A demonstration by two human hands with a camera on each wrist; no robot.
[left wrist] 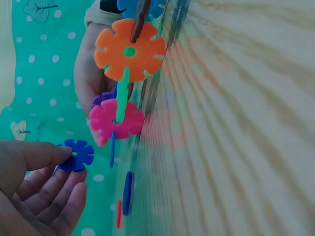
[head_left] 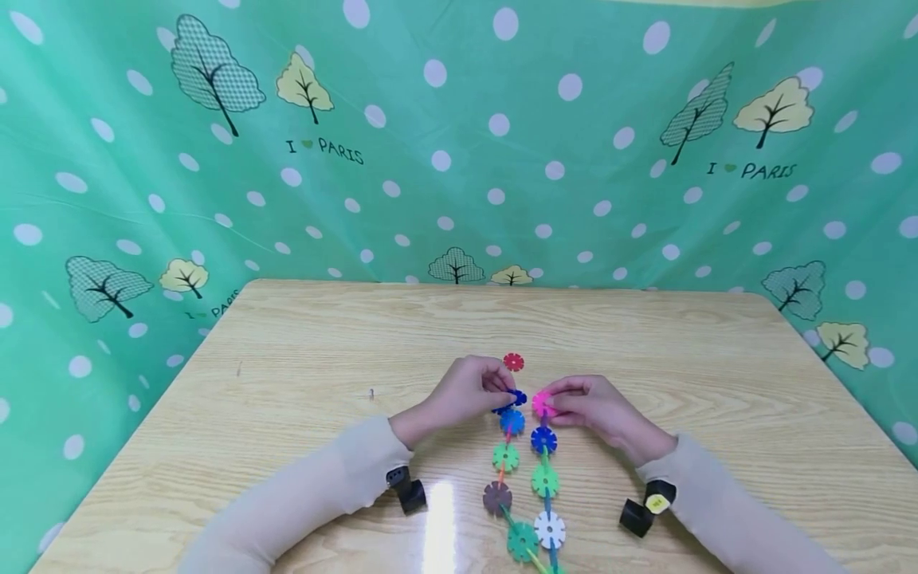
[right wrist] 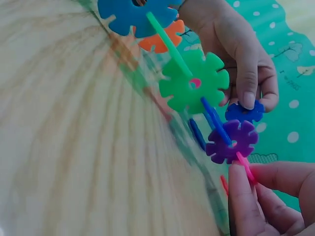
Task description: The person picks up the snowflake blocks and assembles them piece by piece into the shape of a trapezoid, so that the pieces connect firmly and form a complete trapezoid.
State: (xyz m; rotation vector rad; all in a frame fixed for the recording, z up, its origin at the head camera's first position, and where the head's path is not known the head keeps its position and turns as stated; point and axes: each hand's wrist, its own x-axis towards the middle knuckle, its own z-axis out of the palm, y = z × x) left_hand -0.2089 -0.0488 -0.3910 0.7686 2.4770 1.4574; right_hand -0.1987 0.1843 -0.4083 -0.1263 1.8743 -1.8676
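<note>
Notched plastic discs form two strands. My left hand pinches a dark blue disc between thumb and fingers, just beyond the left strand's blue end disc. In the left wrist view this held disc stands apart from the strand's pink disc. My right hand pinches a pink disc at the far end of the right strand. That disc is slotted into a purple disc, followed by a dark blue disc, a green disc and a white disc.
Beyond the hands a loose red disc lies on the wooden table. Another dark blue disc lies flat near it. The strands converge toward the bottom edge, where the view cuts them off. A green dotted cloth hangs behind.
</note>
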